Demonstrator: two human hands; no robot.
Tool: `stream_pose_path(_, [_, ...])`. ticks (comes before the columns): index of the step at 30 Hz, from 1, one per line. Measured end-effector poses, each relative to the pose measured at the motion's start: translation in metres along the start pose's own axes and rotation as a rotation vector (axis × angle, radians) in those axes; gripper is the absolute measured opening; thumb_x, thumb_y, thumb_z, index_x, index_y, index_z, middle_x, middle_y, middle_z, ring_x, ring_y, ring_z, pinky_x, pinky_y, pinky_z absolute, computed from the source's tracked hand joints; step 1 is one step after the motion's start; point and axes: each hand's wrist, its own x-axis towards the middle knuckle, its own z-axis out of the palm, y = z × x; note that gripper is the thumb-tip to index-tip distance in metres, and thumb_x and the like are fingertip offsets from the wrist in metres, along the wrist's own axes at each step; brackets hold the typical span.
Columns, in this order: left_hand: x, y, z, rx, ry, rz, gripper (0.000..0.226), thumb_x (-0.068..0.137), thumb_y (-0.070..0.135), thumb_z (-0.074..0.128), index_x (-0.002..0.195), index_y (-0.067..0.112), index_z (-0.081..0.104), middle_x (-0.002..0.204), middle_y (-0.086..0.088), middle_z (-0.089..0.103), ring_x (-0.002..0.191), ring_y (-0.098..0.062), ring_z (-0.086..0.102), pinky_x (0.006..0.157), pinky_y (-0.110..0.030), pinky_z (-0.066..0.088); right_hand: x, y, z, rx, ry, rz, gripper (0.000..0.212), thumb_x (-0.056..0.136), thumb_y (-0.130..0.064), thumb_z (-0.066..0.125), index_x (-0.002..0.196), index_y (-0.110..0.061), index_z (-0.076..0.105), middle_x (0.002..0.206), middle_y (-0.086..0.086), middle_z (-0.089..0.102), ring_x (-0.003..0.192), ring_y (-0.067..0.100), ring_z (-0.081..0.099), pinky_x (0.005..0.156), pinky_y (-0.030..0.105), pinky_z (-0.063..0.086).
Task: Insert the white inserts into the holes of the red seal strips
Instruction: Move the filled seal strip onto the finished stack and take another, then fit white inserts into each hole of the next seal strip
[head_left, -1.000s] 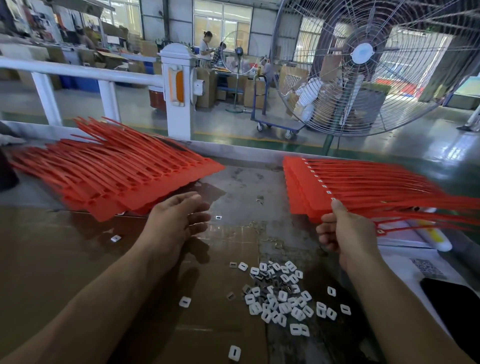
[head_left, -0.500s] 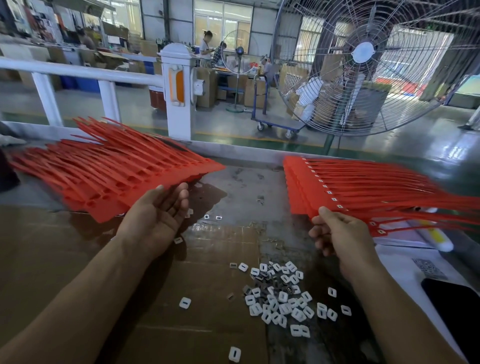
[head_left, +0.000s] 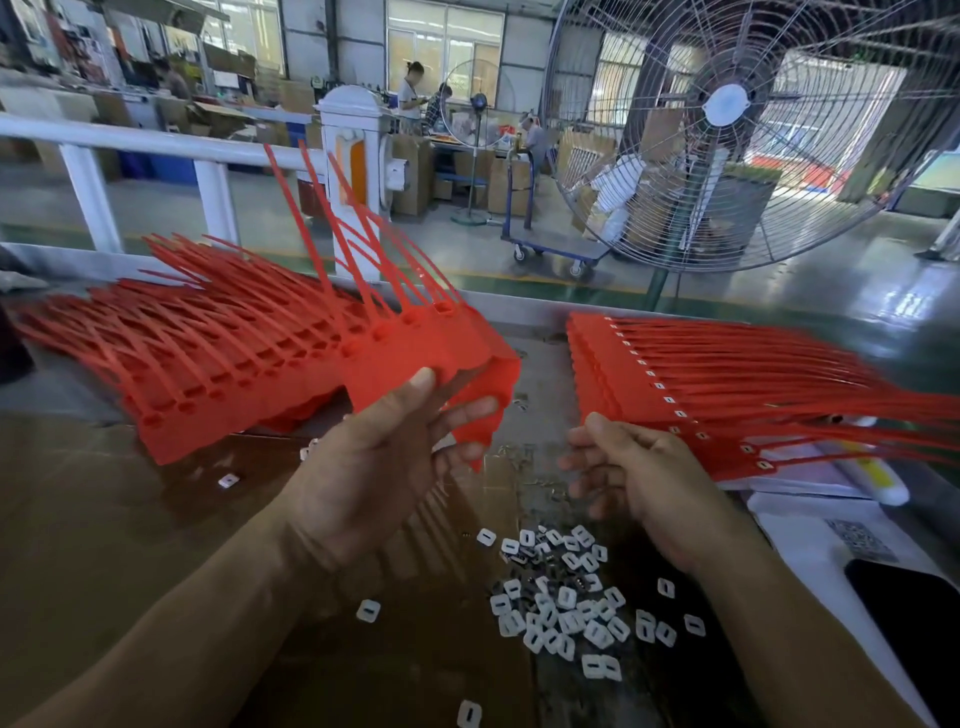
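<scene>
Dozens of white inserts (head_left: 558, 597) lie on the bench (head_left: 130, 519) just below both hands. Left hand (head_left: 379, 462) has now lifted a batch of red seal strips (head_left: 431, 358), pinching it; right hand (head_left: 639, 478) hangs loosely curled, holding nothing, beside the filled strips (head_left: 701, 395). Fresh holes await filling.

Factory floor, big industrial fan (head_left: 727, 130), stacked cartons (head_left: 410, 171), trolley (head_left: 550, 244), workers' benches

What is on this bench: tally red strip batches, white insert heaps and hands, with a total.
Red seal strip batches: 3 (left pile, lifted batch, right stack)
White insert heap: 1
Hands: 2 (left hand, right hand)
Total: 6
</scene>
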Motion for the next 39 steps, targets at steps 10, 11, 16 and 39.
stream_pose_path(10, [-0.005, -0.005, 0.007, -0.134, -0.252, -0.019, 0.053, 0.09, 0.034, 0.07, 0.136, 0.011, 0.06, 0.15, -0.014, 0.051, 0.144, -0.03, 0.042, 0.113, -0.048, 0.038, -0.006, -0.003, 0.03, 0.202, -0.388, 0.194, 0.075, 0.091, -0.061, 0.054, 0.134, 0.001, 0.057, 0.124, 0.022, 0.071, 0.111, 0.037, 0.071, 0.078, 0.035, 0.062])
stream_pose_path(11, [-0.005, -0.006, 0.009, -0.121, -0.279, -0.03, 0.048, 0.091, 0.034, 0.069, 0.133, 0.012, 0.064, 0.149, -0.013, 0.052, 0.145, -0.03, 0.04, 0.114, -0.047, 0.037, -0.007, -0.002, 0.032, 0.237, -0.398, 0.212, 0.077, 0.09, -0.06, 0.053, 0.135, 0.003, 0.057, 0.122, 0.022, 0.071, 0.107, 0.036, 0.072, 0.076, 0.035, 0.062])
stream_pose_path(16, [-0.007, -0.011, 0.005, -0.155, -0.365, -0.143, 0.063, 0.092, 0.032, 0.069, 0.139, 0.001, 0.038, 0.148, -0.02, 0.051, 0.145, -0.031, 0.039, 0.113, -0.047, 0.041, -0.007, -0.003, 0.031, 0.333, -0.248, 0.182, 0.036, 0.094, -0.036, 0.057, 0.114, -0.01, 0.071, 0.089, 0.007, 0.069, 0.063, 0.012, 0.06, 0.049, 0.021, 0.045])
stream_pose_path(39, [-0.001, -0.007, -0.022, 0.221, 0.266, -0.03, 0.041, 0.077, 0.014, 0.065, 0.115, 0.001, 0.064, 0.11, -0.024, 0.071, 0.1, -0.038, 0.07, 0.085, -0.048, 0.057, 0.008, 0.0, -0.005, -0.129, 0.356, -0.23, 0.01, 0.097, -0.008, 0.067, 0.099, -0.016, 0.063, 0.069, 0.002, 0.07, 0.044, 0.013, 0.059, 0.034, 0.019, 0.035])
